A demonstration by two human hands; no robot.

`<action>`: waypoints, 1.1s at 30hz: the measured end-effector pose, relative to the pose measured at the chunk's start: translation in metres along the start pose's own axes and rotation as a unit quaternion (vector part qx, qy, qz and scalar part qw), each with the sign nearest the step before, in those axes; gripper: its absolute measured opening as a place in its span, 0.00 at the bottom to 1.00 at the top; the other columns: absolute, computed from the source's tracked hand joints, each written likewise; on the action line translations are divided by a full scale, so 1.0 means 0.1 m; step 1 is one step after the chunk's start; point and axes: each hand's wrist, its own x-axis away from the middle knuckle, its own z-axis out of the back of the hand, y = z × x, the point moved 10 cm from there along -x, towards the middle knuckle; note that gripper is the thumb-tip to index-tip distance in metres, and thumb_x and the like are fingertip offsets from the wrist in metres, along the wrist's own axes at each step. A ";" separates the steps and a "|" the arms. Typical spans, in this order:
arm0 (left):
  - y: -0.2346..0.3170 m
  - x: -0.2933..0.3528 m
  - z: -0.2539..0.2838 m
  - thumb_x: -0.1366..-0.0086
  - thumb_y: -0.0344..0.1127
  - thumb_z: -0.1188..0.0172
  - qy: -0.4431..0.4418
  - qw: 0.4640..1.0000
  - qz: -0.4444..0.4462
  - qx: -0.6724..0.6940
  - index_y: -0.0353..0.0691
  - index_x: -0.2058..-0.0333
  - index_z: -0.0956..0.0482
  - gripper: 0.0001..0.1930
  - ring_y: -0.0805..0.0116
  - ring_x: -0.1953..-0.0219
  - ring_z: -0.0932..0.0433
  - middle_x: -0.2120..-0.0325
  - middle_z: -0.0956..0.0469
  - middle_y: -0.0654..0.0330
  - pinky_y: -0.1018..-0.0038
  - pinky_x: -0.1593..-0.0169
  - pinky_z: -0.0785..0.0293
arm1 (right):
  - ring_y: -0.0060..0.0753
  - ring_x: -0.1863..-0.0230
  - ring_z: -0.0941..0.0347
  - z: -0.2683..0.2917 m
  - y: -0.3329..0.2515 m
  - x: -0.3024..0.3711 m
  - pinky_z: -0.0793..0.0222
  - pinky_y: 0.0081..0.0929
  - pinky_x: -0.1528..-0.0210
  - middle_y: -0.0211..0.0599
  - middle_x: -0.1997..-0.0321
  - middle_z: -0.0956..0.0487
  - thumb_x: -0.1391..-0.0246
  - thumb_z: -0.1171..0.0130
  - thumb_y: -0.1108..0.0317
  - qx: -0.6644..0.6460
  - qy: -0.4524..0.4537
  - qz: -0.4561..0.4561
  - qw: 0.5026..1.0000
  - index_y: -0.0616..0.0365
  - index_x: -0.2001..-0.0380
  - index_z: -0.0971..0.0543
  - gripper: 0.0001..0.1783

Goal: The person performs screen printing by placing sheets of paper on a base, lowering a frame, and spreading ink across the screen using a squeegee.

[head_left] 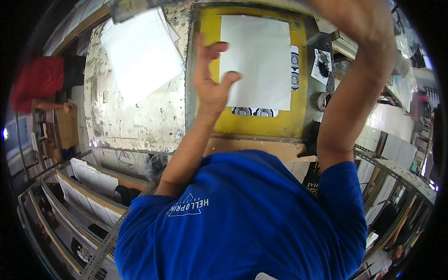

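A white sheet of paper (255, 60) lies on a yellow panel (298, 126) in front of me. Black-and-white printed emblems (265, 112) peek out along the sheet's near and right edges. My left hand (211, 79) is over the sheet's left edge, fingers and thumb apart, with nothing seen in it; whether it touches the paper is unclear. Reaching to the top edge of the view, my right hand (357, 16) is blurred and partly cut off, its fingers out of sight. A stack of white sheets (144, 56) rests on the left side of the stained worktop.
The paint-marked worktop (112, 121) spans the left. A black-smeared paper (322, 66) and a small container (324, 101) sit right of the panel. A co-worker in red (42, 81) stands at far left, one hand on a brown board. Metal racks (105, 247) flank me.
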 end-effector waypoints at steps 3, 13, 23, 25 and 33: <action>0.41 -0.19 0.42 0.48 0.39 0.21 0.070 0.972 -0.025 0.224 0.30 0.27 0.48 0.57 0.62 0.48 0.22 0.49 0.21 0.52 0.65 0.42 0.26 | 0.42 0.58 0.15 -0.15 0.05 0.67 0.20 0.33 0.50 0.49 0.58 0.13 0.52 0.24 0.58 0.000 -0.021 0.189 0.982 0.59 0.44 0.18 0.32; -0.51 1.31 1.00 0.58 0.21 0.19 0.043 0.958 0.272 0.081 0.27 0.30 0.40 0.56 0.61 0.41 0.24 0.39 0.26 0.48 0.66 0.37 0.26 | 0.42 0.75 0.29 -1.14 0.36 2.04 0.33 0.39 0.69 0.34 0.75 0.27 0.55 0.30 0.63 0.032 -0.100 -0.002 0.994 0.37 0.47 0.14 0.27; -0.70 1.53 1.08 0.69 0.37 0.16 -0.079 0.909 0.097 -0.399 0.36 0.40 0.23 0.50 0.44 0.33 0.38 0.34 0.34 0.44 0.52 0.31 0.43 | 0.40 0.53 0.29 -2.21 0.85 2.72 0.40 0.46 0.45 0.36 0.60 0.27 0.63 0.29 0.71 0.122 -0.237 -0.045 0.963 0.40 0.38 0.22 0.42; -0.70 1.54 1.09 0.68 0.37 0.16 -0.072 0.912 0.103 -0.390 0.36 0.41 0.23 0.48 0.42 0.33 0.39 0.33 0.36 0.43 0.51 0.31 0.44 | 0.39 0.49 0.32 -2.33 1.04 2.72 0.45 0.49 0.43 0.33 0.56 0.27 0.66 0.28 0.70 0.109 -0.228 -0.069 0.965 0.39 0.38 0.23 0.44; -0.76 1.61 1.15 0.68 0.40 0.16 -0.078 0.907 0.132 -0.392 0.42 0.37 0.23 0.52 0.40 0.30 0.43 0.30 0.42 0.42 0.51 0.31 0.41 | 0.40 0.52 0.31 -2.51 1.73 1.79 0.44 0.47 0.46 0.33 0.60 0.27 0.71 0.33 0.72 0.128 -0.106 -0.023 0.986 0.39 0.41 0.20 0.43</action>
